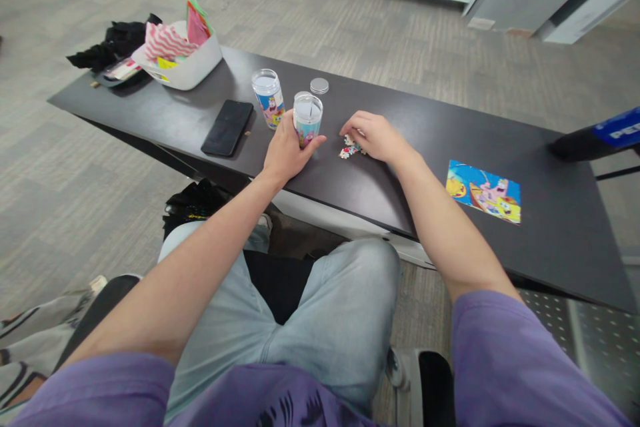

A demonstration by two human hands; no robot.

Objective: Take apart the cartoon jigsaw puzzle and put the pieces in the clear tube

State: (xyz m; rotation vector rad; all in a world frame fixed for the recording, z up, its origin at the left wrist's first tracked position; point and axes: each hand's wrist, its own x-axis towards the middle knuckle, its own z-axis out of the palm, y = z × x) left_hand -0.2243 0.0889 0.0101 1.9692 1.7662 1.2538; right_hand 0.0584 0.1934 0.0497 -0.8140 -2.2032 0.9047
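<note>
My left hand (287, 153) is wrapped round a clear jar (307, 121) with a cartoon label, which stands upright and lidless on the dark table. A second clear jar (270, 99), with a similar label, is just behind and to the left of it. Beyond them lies a round silver lid (319, 85). My right hand (373, 135) rests over a small heap of jigsaw puzzle pieces (349, 149), its fingers curled down onto them and partly hiding them. Farther right, a cartoon picture card (484, 191) lies flat on the tabletop.
A black phone (227, 128) lies left of the jars. At the table's left end are a white basket (193, 70) of colourful packets and a black cloth bundle (117, 43). A dark cylinder with a blue band (613, 131) juts over the right end. Patterned cloth (40, 333) shows at lower left.
</note>
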